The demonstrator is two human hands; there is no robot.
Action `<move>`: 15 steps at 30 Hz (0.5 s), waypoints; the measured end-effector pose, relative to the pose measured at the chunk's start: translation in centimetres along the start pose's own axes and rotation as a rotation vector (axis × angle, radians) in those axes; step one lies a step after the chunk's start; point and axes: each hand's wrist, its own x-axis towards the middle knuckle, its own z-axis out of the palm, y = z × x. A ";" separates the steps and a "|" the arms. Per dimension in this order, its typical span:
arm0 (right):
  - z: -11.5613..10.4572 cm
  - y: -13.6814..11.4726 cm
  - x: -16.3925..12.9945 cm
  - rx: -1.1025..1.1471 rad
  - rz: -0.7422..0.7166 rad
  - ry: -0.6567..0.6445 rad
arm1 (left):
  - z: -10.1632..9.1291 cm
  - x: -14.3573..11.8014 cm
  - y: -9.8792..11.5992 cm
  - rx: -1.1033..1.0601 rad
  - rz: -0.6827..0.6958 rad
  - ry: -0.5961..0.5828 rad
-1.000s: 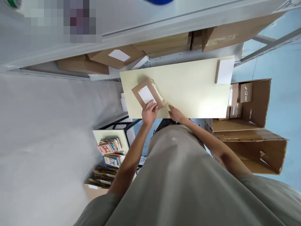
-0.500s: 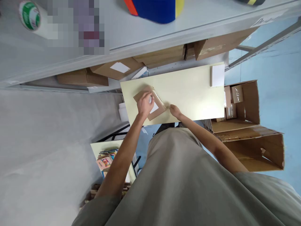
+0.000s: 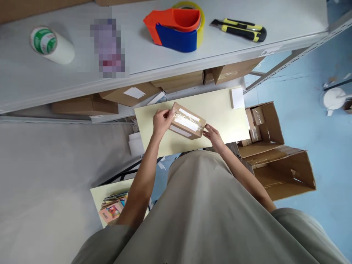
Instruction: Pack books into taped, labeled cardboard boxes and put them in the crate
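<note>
Both hands on one box, held between them over the table. Left hand curled round the box's left end, fingers wrapped onto its top edge, thumb side underneath. Right hand at the opposite end, fingertips pressed to the right corner; grip there looks lighter, more a pinch/steady than a full wrap. Box tilted, long side running left-high to right-low, raised off the table, can't tell if any corner touches. White label + clear tape strip on its upper face.

Table: pale yellow, a white pad at far right corner, well apart from box.

Shelf above/behind table: tape dispenser (red/blue), knife (yellow/black) just right of it, roll w/ green label far left. Cartons under the shelf.

Right of table, on floor: open cartons, small packs inside the upper one. Lower left: books on a second low table.
</note>
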 end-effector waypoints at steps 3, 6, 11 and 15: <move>-2.9 -1.0 -0.7 -0.145 -0.176 0.181 | 2.0 -3.0 0.7 -0.094 -0.018 0.013; -5.9 -1.8 -0.1 -0.329 -0.270 0.305 | 5.1 -5.4 1.6 -0.155 -0.065 -0.040; -10.5 -1.9 2.6 -0.429 -0.325 0.434 | 9.5 -8.0 3.2 -0.157 -0.131 -0.195; -13.0 -1.5 4.2 -0.393 -0.301 0.332 | 11.5 -8.6 3.3 -0.172 -0.165 -0.230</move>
